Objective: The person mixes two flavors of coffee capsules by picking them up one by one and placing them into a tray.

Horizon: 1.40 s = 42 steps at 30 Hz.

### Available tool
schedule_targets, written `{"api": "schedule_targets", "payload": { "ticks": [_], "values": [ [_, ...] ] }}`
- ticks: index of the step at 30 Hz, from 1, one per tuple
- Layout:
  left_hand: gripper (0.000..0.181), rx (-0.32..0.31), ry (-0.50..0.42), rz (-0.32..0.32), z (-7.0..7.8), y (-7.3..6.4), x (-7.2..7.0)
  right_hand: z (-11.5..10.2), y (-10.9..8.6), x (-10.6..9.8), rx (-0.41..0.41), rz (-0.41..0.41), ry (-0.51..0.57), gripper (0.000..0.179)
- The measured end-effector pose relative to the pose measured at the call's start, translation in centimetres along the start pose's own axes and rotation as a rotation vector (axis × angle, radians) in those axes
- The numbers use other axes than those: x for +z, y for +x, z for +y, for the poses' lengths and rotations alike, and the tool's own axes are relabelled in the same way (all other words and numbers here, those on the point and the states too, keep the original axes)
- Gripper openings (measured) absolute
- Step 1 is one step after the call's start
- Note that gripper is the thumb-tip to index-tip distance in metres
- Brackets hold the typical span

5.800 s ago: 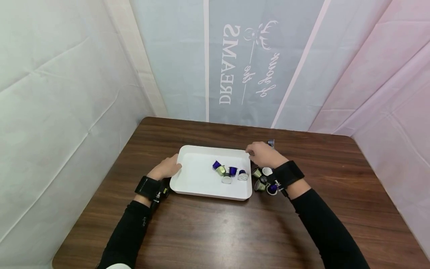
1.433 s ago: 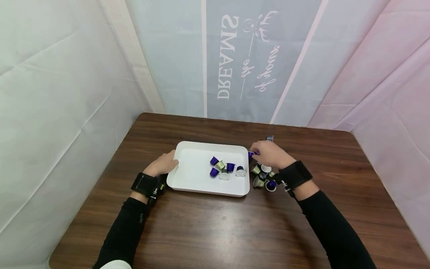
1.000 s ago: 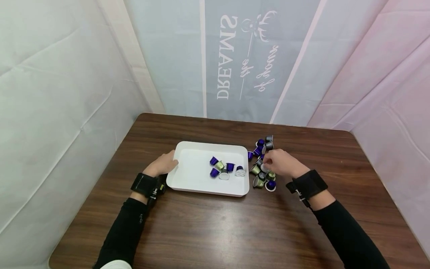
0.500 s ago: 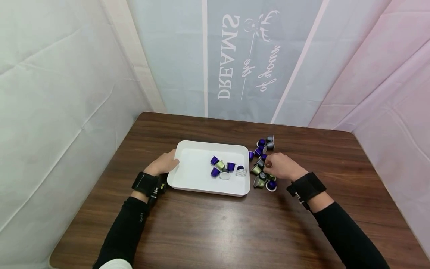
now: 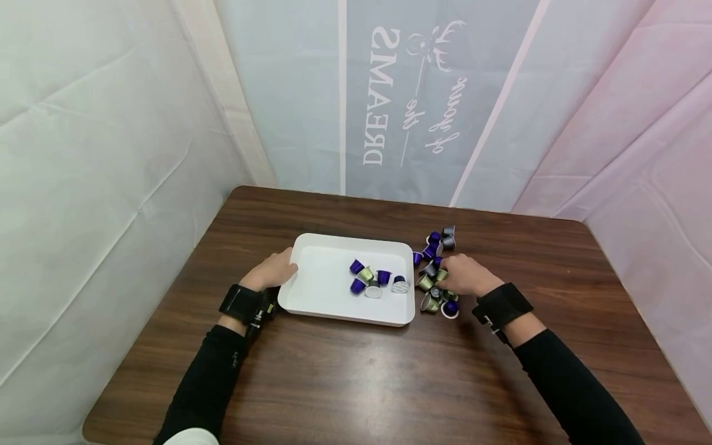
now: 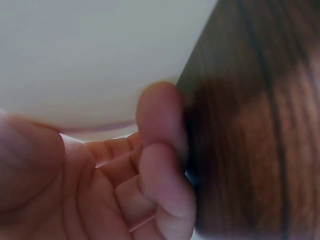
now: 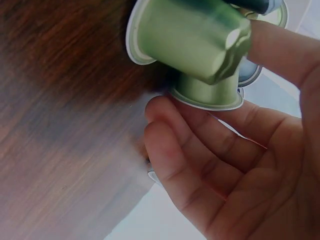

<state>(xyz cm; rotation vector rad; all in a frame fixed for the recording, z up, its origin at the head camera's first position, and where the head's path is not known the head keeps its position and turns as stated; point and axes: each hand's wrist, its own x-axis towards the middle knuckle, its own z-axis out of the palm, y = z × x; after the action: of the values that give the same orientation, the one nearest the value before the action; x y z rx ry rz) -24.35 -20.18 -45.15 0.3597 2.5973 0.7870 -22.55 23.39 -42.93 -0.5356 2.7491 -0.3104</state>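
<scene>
My left hand (image 5: 274,270) grips the left end of a shallow white tray (image 5: 317,303), thumb over the rim and fingers at its outer side. In the left wrist view the fingertips (image 6: 160,112) lie against the tray wall (image 6: 90,55). Several purple, green and white-lidded coffee capsules lie in the tray's right half, among them a purple capsule (image 5: 358,286). Right of the tray, my right hand (image 5: 470,276) pinches a green coffee capsule (image 5: 442,275) at the pile. In the right wrist view its rim meets my fingers, and another green capsule (image 7: 185,37) partly covers it.
Beside the tray's right edge, loose capsules form a strip, with grey capsules (image 5: 449,238) at the back and a purple capsule (image 5: 450,308) at the front. The brown wooden table (image 5: 345,383) ends at a pale printed cloth (image 5: 400,123) behind.
Since the oldest frame, another purple capsule has come to lie in the tray. My right hand moved from the pile's back toward its middle, tipping a white-lidded capsule. My left hand stays on the tray.
</scene>
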Motion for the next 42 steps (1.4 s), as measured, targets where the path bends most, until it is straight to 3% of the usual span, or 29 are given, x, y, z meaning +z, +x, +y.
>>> {"api": "schedule_targets", "payload": {
  "ticks": [6, 15, 24, 31, 42],
  "values": [
    [0.053, 0.006, -0.007, 0.002, -0.1, 0.1, 0.1, 0.1, -0.3, -0.4, 0.028, -0.009, 0.018, 0.017],
    [0.054, -0.003, -0.004, 0.005, -0.2, 0.0, 0.1, 0.6, -1.2, -1.1, 0.032, 0.068, 0.043, 0.010],
    [0.054, 0.006, 0.005, 0.004, -0.3, 0.1, 0.1, 0.6, -1.8, -1.9, 0.041, 0.075, 0.090, 0.038],
    [0.052, 0.015, 0.003, 0.007, -0.2, 0.2, 0.1, 0.6, -2.1, -2.3, 0.028, 0.084, 0.085, 0.013],
    [0.051, 0.015, -0.007, 0.004, 0.0, 0.0, 0.0, -1.4, -2.3, -3.1, -0.036, 0.098, 0.111, 0.009]
  ]
}}
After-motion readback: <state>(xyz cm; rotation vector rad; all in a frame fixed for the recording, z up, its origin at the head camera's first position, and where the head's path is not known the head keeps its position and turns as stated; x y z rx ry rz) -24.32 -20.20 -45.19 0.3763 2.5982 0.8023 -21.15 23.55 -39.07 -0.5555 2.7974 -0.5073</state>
